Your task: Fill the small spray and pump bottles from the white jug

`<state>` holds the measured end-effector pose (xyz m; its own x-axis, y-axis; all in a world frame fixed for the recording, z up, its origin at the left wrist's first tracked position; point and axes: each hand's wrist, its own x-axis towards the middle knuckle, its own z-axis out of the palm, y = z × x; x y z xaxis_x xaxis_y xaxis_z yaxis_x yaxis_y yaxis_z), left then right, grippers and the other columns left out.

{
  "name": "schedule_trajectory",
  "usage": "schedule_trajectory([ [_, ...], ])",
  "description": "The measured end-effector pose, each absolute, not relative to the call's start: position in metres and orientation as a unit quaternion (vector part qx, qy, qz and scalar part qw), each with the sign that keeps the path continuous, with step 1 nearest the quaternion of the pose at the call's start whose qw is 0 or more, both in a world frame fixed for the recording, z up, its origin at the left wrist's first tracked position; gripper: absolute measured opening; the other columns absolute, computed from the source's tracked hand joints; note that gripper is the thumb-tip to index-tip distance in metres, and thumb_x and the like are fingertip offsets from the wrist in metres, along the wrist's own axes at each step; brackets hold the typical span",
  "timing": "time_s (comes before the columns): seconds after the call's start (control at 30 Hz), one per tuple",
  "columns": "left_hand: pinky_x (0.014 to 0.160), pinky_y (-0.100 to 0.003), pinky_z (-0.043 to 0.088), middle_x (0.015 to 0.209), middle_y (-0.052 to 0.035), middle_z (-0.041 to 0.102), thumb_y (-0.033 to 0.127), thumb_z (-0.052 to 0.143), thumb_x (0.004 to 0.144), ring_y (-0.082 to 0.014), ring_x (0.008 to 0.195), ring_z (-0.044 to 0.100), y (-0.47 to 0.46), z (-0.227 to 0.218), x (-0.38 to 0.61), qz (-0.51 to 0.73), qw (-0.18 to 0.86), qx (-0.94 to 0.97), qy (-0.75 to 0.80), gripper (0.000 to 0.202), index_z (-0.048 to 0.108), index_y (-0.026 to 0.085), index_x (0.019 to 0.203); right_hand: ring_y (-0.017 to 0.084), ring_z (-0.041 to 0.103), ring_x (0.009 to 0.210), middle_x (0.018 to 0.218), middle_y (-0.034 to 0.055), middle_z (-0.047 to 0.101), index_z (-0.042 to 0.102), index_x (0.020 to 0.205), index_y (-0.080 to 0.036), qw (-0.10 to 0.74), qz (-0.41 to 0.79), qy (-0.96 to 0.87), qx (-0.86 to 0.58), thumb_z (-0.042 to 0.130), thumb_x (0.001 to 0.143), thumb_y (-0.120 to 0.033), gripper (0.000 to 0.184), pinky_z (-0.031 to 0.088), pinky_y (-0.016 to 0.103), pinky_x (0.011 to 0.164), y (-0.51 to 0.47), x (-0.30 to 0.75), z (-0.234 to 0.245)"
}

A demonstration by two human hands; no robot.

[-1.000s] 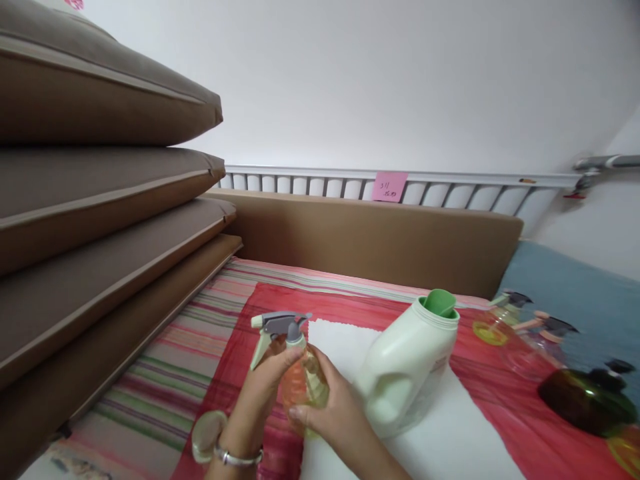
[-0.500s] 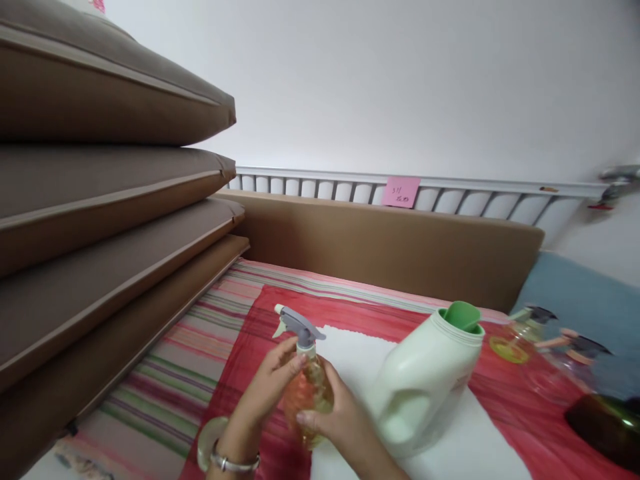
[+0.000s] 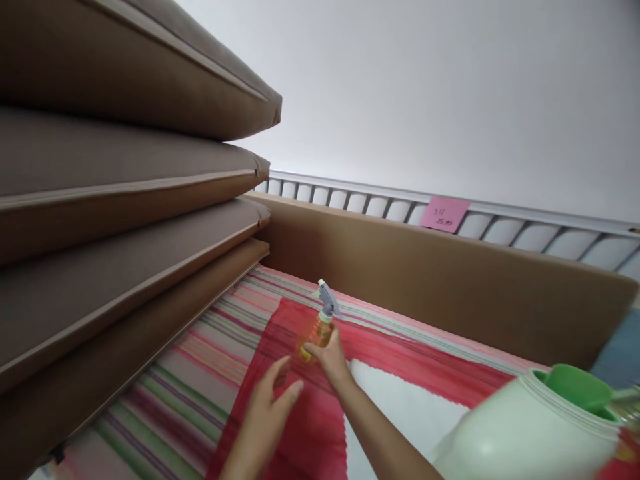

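Note:
My right hand [image 3: 327, 357] is stretched forward and wrapped round a small clear spray bottle [image 3: 316, 330] of yellowish liquid with a grey trigger head, held upright over the red cloth [image 3: 305, 427]. Nearer to me my left hand [image 3: 267, 403] hovers above the same cloth, fingers spread and holding nothing. A large white jug [image 3: 520, 437] with an open green spout stands at the lower right, partly on a white towel [image 3: 400, 410].
Several brown cushions [image 3: 125, 200] are stacked high along the left. A brown padded board [image 3: 450, 280] runs across the back, with a white radiator and a pink sticky note [image 3: 444, 215] behind it. A striped sheet [image 3: 200, 360] lies under the red cloth.
My left hand has let go of the spray bottle and opened. My right hand has carried the bottle forward and away from me. The view has swung to the left.

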<state>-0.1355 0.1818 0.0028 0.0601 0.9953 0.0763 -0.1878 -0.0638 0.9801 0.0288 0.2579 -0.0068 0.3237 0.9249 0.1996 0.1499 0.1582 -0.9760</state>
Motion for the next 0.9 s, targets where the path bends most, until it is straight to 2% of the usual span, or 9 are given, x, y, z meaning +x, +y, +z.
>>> schedule_trajectory([
  [0.2, 0.096, -0.040, 0.042, 0.120, -0.0136, 0.061, 0.028, 0.065, 0.072, -0.0271, 0.110, 0.057, 0.183, 0.000, -0.135, 0.508, 0.559, 0.502, 0.422, 0.045, 0.059, 0.017, 0.115, 0.025, 0.058, 0.106, 0.117, 0.0126, 0.057, 0.037, 0.112, -0.020, 0.616, 0.280, -0.459, -0.575, 0.069, 0.052, -0.023, 0.068, 0.044, 0.037, 0.091, 0.319, 0.006, -0.040],
  [0.43, 0.096, -0.040, 0.044, 0.117, -0.0136, 0.063, 0.028, 0.063, 0.073, -0.0268, 0.108, 0.058, 0.188, -0.005, -0.139, 0.495, 0.560, 0.507, 0.429, 0.045, 0.058, 0.015, 0.115, 0.024, 0.059, 0.105, 0.114, 0.0095, 0.061, 0.043, 0.109, -0.022, 0.627, 0.256, -0.465, -0.570, 0.071, 0.051, -0.022, 0.065, 0.045, 0.036, 0.090, 0.335, 0.006, -0.056],
  [0.63, 0.095, -0.041, 0.045, 0.114, -0.0137, 0.065, 0.033, 0.068, 0.068, -0.0279, 0.107, 0.060, 0.188, -0.009, -0.144, 0.517, 0.550, 0.492, 0.434, 0.046, 0.062, 0.016, 0.110, 0.026, 0.058, 0.107, 0.116, 0.0104, 0.060, 0.038, 0.121, -0.019, 0.604, 0.260, -0.485, -0.576, 0.074, 0.051, -0.020, 0.078, 0.044, 0.040, 0.093, 0.334, 0.011, -0.052],
  [0.8, 0.090, -0.042, 0.050, 0.105, -0.0118, 0.070, 0.044, 0.075, 0.057, -0.0303, 0.103, 0.062, 0.189, 0.002, -0.149, 0.507, 0.544, 0.485, 0.460, 0.055, 0.065, 0.015, 0.103, 0.029, 0.045, 0.122, 0.131, 0.0144, 0.049, 0.029, 0.133, -0.015, 0.582, 0.224, -0.476, -0.620, 0.070, 0.056, -0.010, 0.088, 0.032, 0.043, 0.104, 0.293, -0.004, -0.036],
  [0.87, 0.086, -0.039, 0.053, 0.103, -0.0081, 0.071, 0.046, 0.076, 0.055, -0.0303, 0.102, 0.063, 0.191, 0.003, -0.151, 0.502, 0.537, 0.493, 0.466, 0.055, 0.067, 0.018, 0.100, 0.030, 0.037, 0.128, 0.137, 0.0136, 0.043, 0.032, 0.133, -0.015, 0.570, 0.200, -0.471, -0.642, 0.072, 0.058, -0.010, 0.085, 0.030, 0.043, 0.106, 0.258, -0.002, -0.036],
  [0.9, 0.084, -0.038, 0.054, 0.102, -0.0066, 0.072, 0.048, 0.077, 0.053, -0.0306, 0.101, 0.063, 0.194, 0.001, -0.151, 0.506, 0.527, 0.501, 0.464, 0.054, 0.068, 0.019, 0.098, 0.030, 0.040, 0.126, 0.136, 0.0105, 0.044, 0.036, 0.131, -0.018, 0.555, 0.199, -0.477, -0.651, 0.072, 0.063, -0.013, 0.077, 0.033, 0.044, 0.104, 0.237, 0.004, -0.038],
])
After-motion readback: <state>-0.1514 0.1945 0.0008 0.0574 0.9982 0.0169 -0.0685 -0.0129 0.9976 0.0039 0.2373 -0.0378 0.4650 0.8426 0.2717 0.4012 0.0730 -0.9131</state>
